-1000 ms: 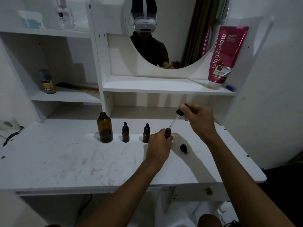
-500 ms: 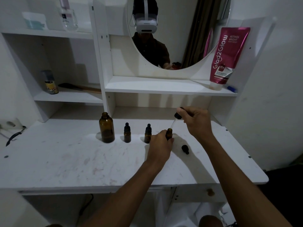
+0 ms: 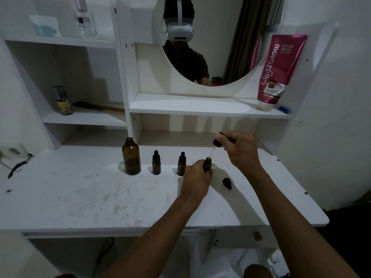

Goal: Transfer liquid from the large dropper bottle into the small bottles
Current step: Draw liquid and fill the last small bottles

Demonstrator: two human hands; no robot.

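The large amber bottle (image 3: 131, 157) stands uncapped on the white table (image 3: 80, 197). To its right stand two small capped amber bottles (image 3: 156, 163) (image 3: 181, 164). My left hand (image 3: 195, 182) grips a third small bottle (image 3: 207, 163), which is uncapped. My right hand (image 3: 237, 149) pinches the black bulb of the dropper (image 3: 217, 143) above it. The glass tip slants down to the small bottle's mouth. A small black cap (image 3: 227, 182) lies on the table to the right.
Shelves rise behind the table, with a round mirror (image 3: 220, 37) above. A pink tube (image 3: 278, 71) leans on the right shelf. A small can (image 3: 63, 103) and a wooden-handled tool (image 3: 100, 107) sit on the left shelf. A socket and cable (image 3: 18, 163) are at the far left.
My right hand has lowered the dropper a little, bringing its tip down to the small bottle's mouth. My left hand stays around the bottle.
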